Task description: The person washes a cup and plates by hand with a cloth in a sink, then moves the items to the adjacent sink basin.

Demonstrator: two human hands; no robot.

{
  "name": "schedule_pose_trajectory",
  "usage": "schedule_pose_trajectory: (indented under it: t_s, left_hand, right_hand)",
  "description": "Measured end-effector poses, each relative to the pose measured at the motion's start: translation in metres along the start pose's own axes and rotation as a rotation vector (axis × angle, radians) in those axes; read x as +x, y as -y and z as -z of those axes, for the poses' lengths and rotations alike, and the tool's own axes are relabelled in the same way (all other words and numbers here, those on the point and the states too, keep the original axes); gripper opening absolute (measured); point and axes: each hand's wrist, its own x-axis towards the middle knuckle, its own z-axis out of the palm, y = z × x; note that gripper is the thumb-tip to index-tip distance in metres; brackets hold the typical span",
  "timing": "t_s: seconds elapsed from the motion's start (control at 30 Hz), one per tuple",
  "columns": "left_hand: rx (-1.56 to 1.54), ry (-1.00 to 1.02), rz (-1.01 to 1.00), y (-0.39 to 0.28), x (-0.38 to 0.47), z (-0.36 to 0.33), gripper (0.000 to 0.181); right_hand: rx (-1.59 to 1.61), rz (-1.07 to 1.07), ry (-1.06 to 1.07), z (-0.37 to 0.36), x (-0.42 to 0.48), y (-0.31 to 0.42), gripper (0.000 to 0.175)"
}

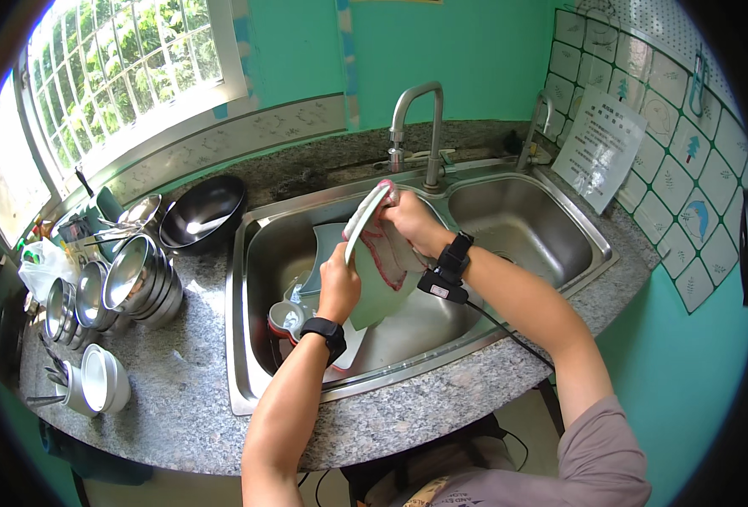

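Over the large left basin of a steel double sink (pixel 412 342), my left hand (pixel 339 285) grips the near edge of a pale green plastic board (pixel 374 288), which is tilted on its edge. My right hand (pixel 412 222) presses a pale cloth with red trim (pixel 390 253) against the board's upper part, the cloth folded over its rim. Beneath my hands, a grey-blue board (pixel 328 244) leans in the basin. Beside it sit a small white cup-like dish with a red underside (pixel 285 315) and a white flat piece (pixel 352 348), partly hidden by my left wrist.
A curved steel faucet (pixel 437 136) rises behind the basin, with a smaller tap (pixel 529 136) at the right basin. Left on the granite counter (pixel 203 412) stand a black wok (pixel 203 212), stacked steel bowls (pixel 149 279), white cups (pixel 104 380) and utensils. A cable runs from my right wrist.
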Motion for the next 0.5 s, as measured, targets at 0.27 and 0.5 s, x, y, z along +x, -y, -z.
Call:
schedule_pose_trajectory:
  t_s: [0.27, 0.5]
  left_hand:
    - [-0.003, -0.073, -0.040, -0.001, 0.005, 0.005, 0.016]
    - [-0.019, 0.059, 0.017, -0.004, 0.004, 0.002, 0.011]
  right_hand:
    - [-0.471, -0.001, 0.330, 0.027, -0.016, -0.039, 0.016]
    - [-0.617, -0.196, 0.263, 0.026, -0.012, -0.028, 0.022]
